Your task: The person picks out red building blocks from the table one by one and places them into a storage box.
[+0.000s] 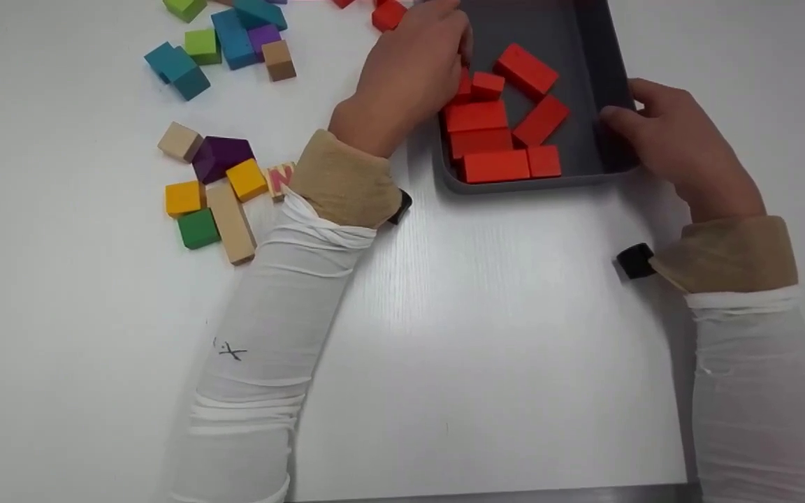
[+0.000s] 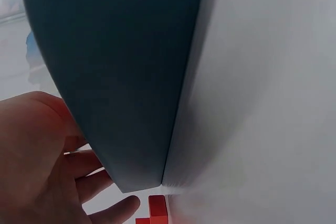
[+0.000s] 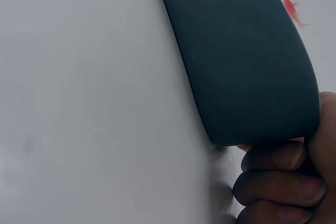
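Observation:
A dark grey tray (image 1: 542, 183) with several red blocks (image 1: 497, 166) inside sits on the white table. My right hand (image 1: 689, 140) grips its right wall, the thumb on the inner side; the right wrist view shows curled fingers (image 3: 278, 187) by the tray's outer wall (image 3: 241, 56). My left hand (image 1: 416, 66) reaches over the left rim, its fingertips largely hidden. Just below it stand a partly covered red block (image 1: 462, 85) and a small red cube (image 1: 488, 85). In the left wrist view, slightly bent, spaced fingers (image 2: 86, 166) show behind the tray wall (image 2: 115, 77).
Left of the tray lie loose blocks: a purple one (image 1: 219, 159), a long plain wooden one (image 1: 232, 223), a green cube (image 1: 198, 228), a letter block (image 1: 279, 180). Farther back are blue blocks (image 1: 235, 38). Another red block (image 1: 388, 15) lies outside the tray by my left hand.

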Demonstrator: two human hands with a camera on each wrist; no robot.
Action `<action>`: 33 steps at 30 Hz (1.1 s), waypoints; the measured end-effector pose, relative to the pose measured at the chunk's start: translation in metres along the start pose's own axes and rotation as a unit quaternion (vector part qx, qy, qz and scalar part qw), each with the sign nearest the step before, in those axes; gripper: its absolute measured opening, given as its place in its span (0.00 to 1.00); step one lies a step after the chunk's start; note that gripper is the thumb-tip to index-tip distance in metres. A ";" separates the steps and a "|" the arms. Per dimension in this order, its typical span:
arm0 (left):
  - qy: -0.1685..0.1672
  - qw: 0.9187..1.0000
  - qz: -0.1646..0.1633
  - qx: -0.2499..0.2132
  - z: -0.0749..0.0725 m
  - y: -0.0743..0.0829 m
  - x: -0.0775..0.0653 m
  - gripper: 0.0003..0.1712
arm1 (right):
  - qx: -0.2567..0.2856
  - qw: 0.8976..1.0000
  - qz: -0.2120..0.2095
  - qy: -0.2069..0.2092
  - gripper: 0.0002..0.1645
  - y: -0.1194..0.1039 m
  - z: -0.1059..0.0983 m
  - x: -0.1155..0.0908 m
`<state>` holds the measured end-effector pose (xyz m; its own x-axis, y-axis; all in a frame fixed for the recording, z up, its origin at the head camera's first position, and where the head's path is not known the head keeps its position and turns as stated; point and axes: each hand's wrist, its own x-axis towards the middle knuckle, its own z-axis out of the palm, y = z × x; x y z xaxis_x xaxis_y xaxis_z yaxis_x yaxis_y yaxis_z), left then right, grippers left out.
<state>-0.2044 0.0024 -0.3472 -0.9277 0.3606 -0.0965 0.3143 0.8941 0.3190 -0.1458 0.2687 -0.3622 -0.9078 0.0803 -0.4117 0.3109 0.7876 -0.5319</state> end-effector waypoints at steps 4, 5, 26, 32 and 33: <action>0.014 1.000 0.002 0.028 0.000 -0.003 -0.002 0.24 | 0.005 1.000 -0.008 0.000 0.34 -0.001 0.001 0.001; 0.011 0.999 0.000 0.034 0.000 -0.004 -0.003 0.25 | 0.005 1.000 -0.009 -0.001 0.34 -0.001 0.001 0.001; -0.128 0.988 0.072 0.043 0.003 0.003 -0.001 0.32 | 0.006 1.000 0.007 -0.005 0.36 0.000 0.000 0.001; -0.122 0.990 0.070 0.025 0.002 0.002 -0.002 0.31 | 0.014 1.000 0.002 0.002 0.35 -0.001 0.001 0.001; -0.122 0.990 0.072 0.024 0.002 0.002 -0.002 0.31 | 0.015 1.000 0.001 0.003 0.34 -0.001 0.002 0.002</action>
<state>-0.2017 0.0042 -0.3484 -0.7983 0.5332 -0.2801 0.4539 0.8383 0.3021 -0.1470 0.2673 -0.3636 -0.9090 0.0851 -0.4080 0.3204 0.7685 -0.5538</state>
